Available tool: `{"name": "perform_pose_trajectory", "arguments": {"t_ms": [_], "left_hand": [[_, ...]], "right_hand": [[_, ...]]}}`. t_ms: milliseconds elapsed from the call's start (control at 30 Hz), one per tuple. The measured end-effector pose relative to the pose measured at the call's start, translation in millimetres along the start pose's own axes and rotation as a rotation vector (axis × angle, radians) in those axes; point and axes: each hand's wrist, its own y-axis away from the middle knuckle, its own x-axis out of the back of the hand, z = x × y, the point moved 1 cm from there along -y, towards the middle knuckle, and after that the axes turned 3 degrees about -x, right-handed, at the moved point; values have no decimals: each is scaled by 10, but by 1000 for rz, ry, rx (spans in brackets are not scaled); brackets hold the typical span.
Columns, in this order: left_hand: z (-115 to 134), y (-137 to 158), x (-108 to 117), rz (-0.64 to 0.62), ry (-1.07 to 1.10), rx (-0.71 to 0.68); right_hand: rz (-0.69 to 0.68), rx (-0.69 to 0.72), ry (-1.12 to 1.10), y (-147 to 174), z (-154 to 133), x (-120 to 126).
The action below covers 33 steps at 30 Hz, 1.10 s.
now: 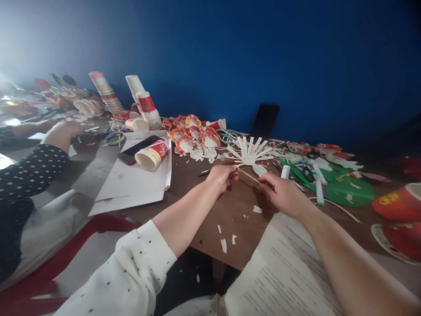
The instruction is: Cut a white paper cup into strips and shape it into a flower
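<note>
My left hand (223, 177) is closed on one end of a thin wooden stick (247, 175). The stick slants down to my right hand (279, 191), whose fingers pinch its other end. Just beyond both hands is a white paper cup cut into spread strips (251, 156), like an open flower. Whether it touches the stick or my fingers I cannot tell. A white-capped marker (285, 171) stands by my right hand. A pen (204, 173) lies left of my left hand.
Stacked paper cups (147, 109) stand at the back left. A cup (151, 155) and a phone rest on white sheets (131, 186). Red-and-white cut cups (194, 136) and green paper (348, 188) lie around. A co-worker's arm (42, 162) reaches in from the left. A printed sheet (283, 272) overhangs the front edge.
</note>
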Motion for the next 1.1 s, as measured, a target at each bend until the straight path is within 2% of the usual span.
{"name": "perform_pose_trajectory", "arguments": {"t_ms": [400,533,767,1100], "left_hand": [[10,10,-14,30,-9,-27],[19,-8,-11,38,33,-40],[34,-23,7,33,74,-21],[44,-25,27,-22,102,35]], "right_hand": [[35,66,67,-11,32,-28],[40,42,75,-11,11,-50],[20,48,-29,-32,27,-115],[108,19,-79,-33,31,-98]]}}
